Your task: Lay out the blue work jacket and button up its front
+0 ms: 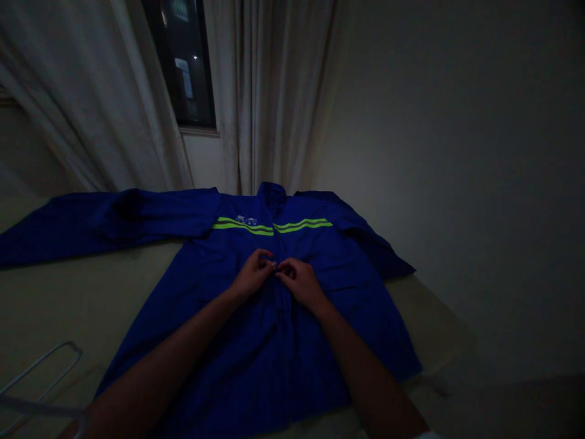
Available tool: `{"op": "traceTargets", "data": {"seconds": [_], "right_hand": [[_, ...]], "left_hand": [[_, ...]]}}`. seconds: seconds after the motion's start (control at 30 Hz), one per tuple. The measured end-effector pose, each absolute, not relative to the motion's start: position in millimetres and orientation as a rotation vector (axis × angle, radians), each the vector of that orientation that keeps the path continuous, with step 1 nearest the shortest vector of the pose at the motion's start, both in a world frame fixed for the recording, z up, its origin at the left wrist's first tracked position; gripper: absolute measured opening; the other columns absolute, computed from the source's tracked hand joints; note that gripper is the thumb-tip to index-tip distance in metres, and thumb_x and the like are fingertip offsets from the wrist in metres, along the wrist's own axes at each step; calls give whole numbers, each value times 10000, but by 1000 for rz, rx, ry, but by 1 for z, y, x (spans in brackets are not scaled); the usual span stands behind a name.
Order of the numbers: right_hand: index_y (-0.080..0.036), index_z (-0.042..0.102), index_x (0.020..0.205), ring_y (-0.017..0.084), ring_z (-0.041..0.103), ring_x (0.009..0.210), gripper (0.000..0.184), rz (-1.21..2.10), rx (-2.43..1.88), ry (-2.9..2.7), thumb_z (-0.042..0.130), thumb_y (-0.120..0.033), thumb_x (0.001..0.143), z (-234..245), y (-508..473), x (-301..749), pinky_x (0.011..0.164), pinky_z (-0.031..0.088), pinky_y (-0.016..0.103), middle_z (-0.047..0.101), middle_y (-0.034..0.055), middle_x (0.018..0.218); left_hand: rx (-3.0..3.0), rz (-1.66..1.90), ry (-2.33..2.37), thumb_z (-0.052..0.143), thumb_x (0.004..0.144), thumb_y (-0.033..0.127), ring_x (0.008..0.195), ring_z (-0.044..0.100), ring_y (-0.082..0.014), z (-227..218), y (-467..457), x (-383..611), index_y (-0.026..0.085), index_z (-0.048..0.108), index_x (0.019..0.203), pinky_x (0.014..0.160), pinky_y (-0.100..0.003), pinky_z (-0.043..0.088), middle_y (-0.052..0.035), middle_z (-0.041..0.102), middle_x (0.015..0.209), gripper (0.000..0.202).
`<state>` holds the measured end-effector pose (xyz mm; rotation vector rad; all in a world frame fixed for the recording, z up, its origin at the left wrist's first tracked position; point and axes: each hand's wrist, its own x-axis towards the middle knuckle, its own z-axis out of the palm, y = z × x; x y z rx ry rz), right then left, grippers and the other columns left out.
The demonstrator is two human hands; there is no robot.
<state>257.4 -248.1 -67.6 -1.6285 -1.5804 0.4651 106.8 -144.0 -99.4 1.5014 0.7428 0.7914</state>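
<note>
A blue long-sleeved work jacket [237, 366] lies spread on its back, collar away from me, with yellow-green stripes across the chest and a small white print on the left side. At the middle of its front opening, below the stripes, my two hands meet. My left hand [254, 272] is closed, thumb and fingers pinching the front edge of the jacket. Beside it, my right hand [299, 280] pinches the same edge from the other side. Whatever small fastener may be between the fingertips is hidden and too dark to make out.
The jacket rests on a pale yellowish bed-like surface [150, 280]. A white wire hanger [41, 360] lies at the lower left. Light curtains [269, 91] hang behind, around a dark window [185, 67]. A plain wall [457, 152] stands at the right.
</note>
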Motion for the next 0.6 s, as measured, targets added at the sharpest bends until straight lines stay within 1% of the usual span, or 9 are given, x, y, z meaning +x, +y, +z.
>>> {"op": "traceTargets", "data": {"seconds": [0.1, 0.13, 0.2, 0.27, 0.33, 0.37, 0.43, 0.53, 0.6], "right_hand": [[-199, 697, 951, 134, 599, 781, 81, 338, -1626, -1701, 762, -173, 910, -68, -249, 259, 743, 455, 254, 645, -4, 935], [-198, 693, 929, 136, 598, 797, 61, 310, -1647, -1696, 754, -204, 929, -69, -248, 261, 751, 455, 257, 632, 1, 950], [-195, 678, 867, 143, 596, 806, 144, 280, -1699, -1640, 710, -276, 982, -72, -247, 263, 772, 460, 266, 612, 0, 912], [-195, 676, 863, 148, 598, 805, 185, 262, -1715, -1587, 661, -299, 1016, -75, -245, 265, 798, 470, 273, 610, -1, 882], [-199, 703, 999, 145, 608, 815, 101, 258, -1684, -1592, 656, -288, 1013, -77, -243, 263, 815, 486, 272, 643, 14, 966], [-205, 705, 1090, 145, 620, 836, 129, 255, -1673, -1608, 667, -295, 1006, -77, -242, 262, 825, 494, 271, 657, 27, 1040], [-218, 697, 1192, 153, 653, 918, 218, 252, -1704, -1653, 675, -330, 1006, -76, -238, 259, 862, 503, 275, 673, 51, 1152], [-211, 721, 1105, 188, 692, 1023, 195, 257, -1919, -1646, 657, -373, 1019, -70, -224, 258, 885, 502, 287, 732, 74, 1115], [-202, 729, 1049, 225, 719, 1007, 253, 262, -2110, -1592, 651, -440, 1012, -64, -210, 261, 844, 510, 307, 766, 101, 1054]], "left_hand": [[1644, 815, 836, 623, 904, 435, 752, 692, -211, -101, -143, 103, 202, 611, 1123, 712, -317, 513, -29, 728, 820, 320], [1757, 837, 892, 567, 940, 390, 827, 715, -236, -101, -144, 101, 198, 620, 1144, 773, -352, 534, -64, 754, 893, 285], [2068, 859, 999, 515, 964, 307, 1076, 715, -301, -100, -146, 97, 178, 639, 1223, 966, -450, 524, -151, 770, 1128, 315], [2392, 802, 1031, 513, 963, 257, 1355, 595, -351, -100, -150, 95, 163, 641, 1327, 1162, -536, 404, -198, 679, 1409, 396], [2601, 676, 964, 480, 990, 242, 1524, 435, -344, -101, -154, 94, 192, 613, 1432, 1271, -573, 254, -159, 541, 1598, 465], [2659, 612, 928, 447, 1010, 242, 1563, 382, -329, -102, -155, 94, 220, 596, 1470, 1292, -583, 204, -127, 494, 1642, 484], [2716, 498, 905, 403, 1037, 257, 1579, 359, -312, -103, -157, 95, 269, 570, 1511, 1293, -593, 197, -89, 462, 1668, 503], [2755, 412, 948, 410, 1037, 281, 1542, 415, -329, -99, -155, 98, 292, 587, 1497, 1249, -586, 280, -93, 480, 1657, 494], [2787, 369, 951, 441, 1021, 307, 1483, 474, -366, -91, -151, 100, 273, 618, 1458, 1185, -602, 351, -120, 520, 1621, 472]]}}
